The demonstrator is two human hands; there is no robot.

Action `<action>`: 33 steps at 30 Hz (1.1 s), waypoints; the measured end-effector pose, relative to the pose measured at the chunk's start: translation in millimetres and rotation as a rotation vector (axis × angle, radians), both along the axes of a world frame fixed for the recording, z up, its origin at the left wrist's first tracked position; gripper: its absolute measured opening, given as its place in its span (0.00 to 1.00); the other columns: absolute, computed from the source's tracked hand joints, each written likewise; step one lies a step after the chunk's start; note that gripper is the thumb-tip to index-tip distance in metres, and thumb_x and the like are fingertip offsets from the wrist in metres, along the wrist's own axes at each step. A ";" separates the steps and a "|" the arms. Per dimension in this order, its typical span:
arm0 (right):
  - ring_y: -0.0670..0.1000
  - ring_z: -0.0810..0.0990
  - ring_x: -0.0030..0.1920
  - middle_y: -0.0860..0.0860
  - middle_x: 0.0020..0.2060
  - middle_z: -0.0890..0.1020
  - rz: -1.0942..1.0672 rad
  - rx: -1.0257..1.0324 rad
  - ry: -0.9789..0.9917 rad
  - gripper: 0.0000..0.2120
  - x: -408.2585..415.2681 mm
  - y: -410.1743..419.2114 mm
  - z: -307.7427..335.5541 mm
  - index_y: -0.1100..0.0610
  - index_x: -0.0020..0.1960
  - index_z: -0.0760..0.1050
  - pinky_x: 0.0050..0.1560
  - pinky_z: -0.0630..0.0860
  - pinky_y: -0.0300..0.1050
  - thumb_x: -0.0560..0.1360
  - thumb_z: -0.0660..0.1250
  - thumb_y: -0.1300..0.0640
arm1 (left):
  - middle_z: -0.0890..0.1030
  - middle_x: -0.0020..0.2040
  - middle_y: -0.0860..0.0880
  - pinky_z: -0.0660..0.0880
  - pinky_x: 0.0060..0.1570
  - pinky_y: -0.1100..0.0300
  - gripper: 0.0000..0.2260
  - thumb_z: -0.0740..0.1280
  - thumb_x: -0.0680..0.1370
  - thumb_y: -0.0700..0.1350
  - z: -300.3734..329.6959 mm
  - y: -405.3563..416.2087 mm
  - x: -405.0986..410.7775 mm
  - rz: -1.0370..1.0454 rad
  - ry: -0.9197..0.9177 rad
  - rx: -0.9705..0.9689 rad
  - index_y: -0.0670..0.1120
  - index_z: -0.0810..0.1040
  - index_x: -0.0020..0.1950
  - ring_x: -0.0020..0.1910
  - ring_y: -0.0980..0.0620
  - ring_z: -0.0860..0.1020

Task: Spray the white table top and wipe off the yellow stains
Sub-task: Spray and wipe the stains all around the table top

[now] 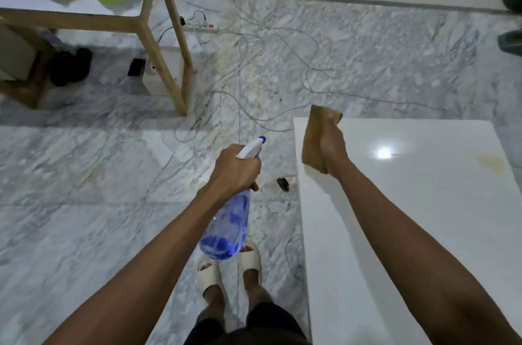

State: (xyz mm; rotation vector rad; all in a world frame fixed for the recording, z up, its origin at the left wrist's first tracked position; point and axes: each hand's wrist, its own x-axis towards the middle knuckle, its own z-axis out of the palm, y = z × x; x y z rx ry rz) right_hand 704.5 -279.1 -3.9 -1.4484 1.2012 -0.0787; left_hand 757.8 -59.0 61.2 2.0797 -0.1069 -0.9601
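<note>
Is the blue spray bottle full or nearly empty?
Nearly empty: blue liquid pools only at the bottom of the clear blue plastic spray bottle in the left hand.

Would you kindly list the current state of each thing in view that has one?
Spray bottle: held in left hand, partly full of blue liquid, off the table.
Cloth: gripped in right hand, above the table's corner.
White table top: yellow stain unwiped.

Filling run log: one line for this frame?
left hand: spray bottle, over floor | right hand: brown cloth, above table | yellow stain: unwiped
</note>
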 end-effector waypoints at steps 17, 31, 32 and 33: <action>0.63 0.43 0.79 0.60 0.80 0.48 0.719 -1.002 0.473 0.39 67.3 -46.5 -140.3 0.56 0.81 0.47 0.76 0.39 0.66 0.79 0.44 0.33 | 0.77 0.33 0.35 0.66 0.28 0.61 0.05 0.63 0.77 0.34 -93.3 3.3 8.2 -0.002 -0.004 0.025 0.31 0.75 0.46 0.25 0.47 0.83; 0.59 0.49 0.79 0.56 0.81 0.49 0.439 -1.008 0.679 0.37 108.6 -44.4 -180.1 0.57 0.81 0.49 0.75 0.44 0.65 0.79 0.53 0.40 | 0.76 0.34 0.41 0.71 0.23 0.62 0.04 0.62 0.74 0.34 -141.7 36.2 -25.6 -0.059 0.007 -0.069 0.34 0.76 0.43 0.30 0.39 0.84; 0.59 0.49 0.79 0.56 0.81 0.49 0.443 -1.021 0.674 0.37 105.8 -42.6 -180.3 0.58 0.81 0.49 0.75 0.44 0.65 0.79 0.53 0.40 | 0.78 0.34 0.39 0.74 0.25 0.59 0.04 0.62 0.74 0.34 -143.7 39.2 -30.1 -0.059 0.007 -0.067 0.34 0.76 0.43 0.30 0.39 0.84; 0.59 0.50 0.79 0.56 0.80 0.49 0.453 -1.034 0.666 0.37 102.4 -40.5 -180.6 0.58 0.80 0.49 0.75 0.45 0.65 0.79 0.54 0.41 | 0.79 0.35 0.36 0.77 0.27 0.53 0.04 0.62 0.73 0.34 -145.3 42.0 -34.4 -0.062 0.009 -0.064 0.34 0.76 0.43 0.31 0.37 0.84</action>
